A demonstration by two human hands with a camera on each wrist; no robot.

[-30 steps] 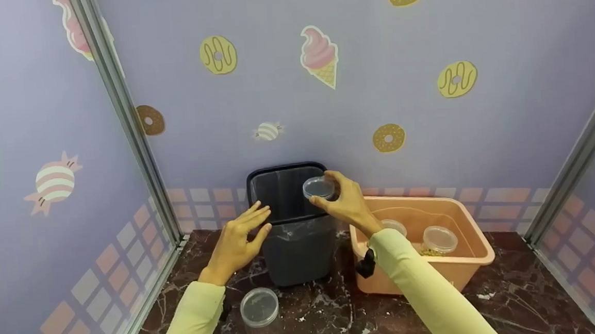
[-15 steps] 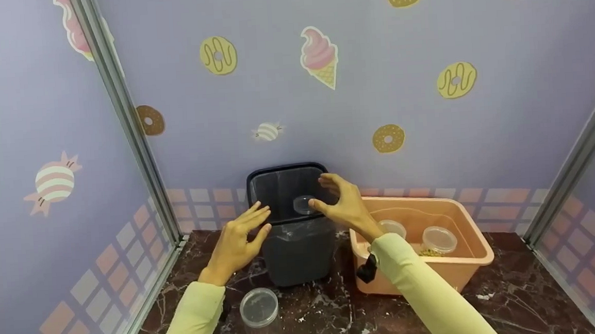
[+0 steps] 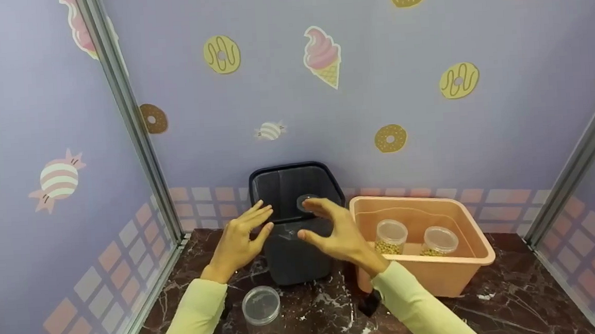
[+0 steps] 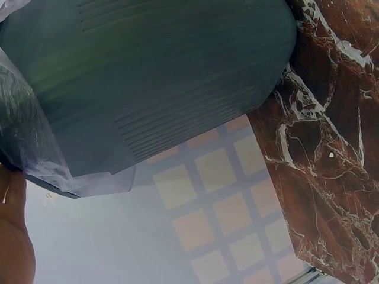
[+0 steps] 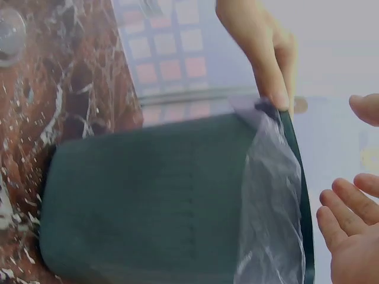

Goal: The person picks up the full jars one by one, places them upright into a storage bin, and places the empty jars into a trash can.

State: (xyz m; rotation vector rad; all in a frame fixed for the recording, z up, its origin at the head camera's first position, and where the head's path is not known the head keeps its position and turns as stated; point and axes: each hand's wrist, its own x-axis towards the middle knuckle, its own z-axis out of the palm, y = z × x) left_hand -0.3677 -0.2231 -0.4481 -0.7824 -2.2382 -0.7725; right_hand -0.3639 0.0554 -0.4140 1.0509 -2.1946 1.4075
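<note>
A dark waste bin (image 3: 299,254), lined with a clear bag (image 5: 269,201), stands against the back wall. My left hand (image 3: 240,237) rests at its left rim, fingers nearly straight, the thumb tip touching the rim in the right wrist view. Just over the front right rim, my right hand (image 3: 340,236) is spread, thumb and fingers apart with nothing between them. Inside the bin shows a clear round piece like a jar lid (image 3: 303,204), partly hidden by the right fingers. A clear lidded jar (image 3: 262,313) stands on the table in front of the bin.
Right of the bin is an orange plastic tub (image 3: 433,272) holding two clear lidded jars, one (image 3: 391,236) on the left and one (image 3: 440,241) on the right, with yellowish bits inside. White crumbs dot the dark marbled tabletop (image 3: 317,323). Patterned walls (image 3: 294,110) enclose the table.
My right hand has let go of the clear round piece, which dropped into the bin. The hand has then moved down and slightly toward me. My left hand has stayed at the rim.
</note>
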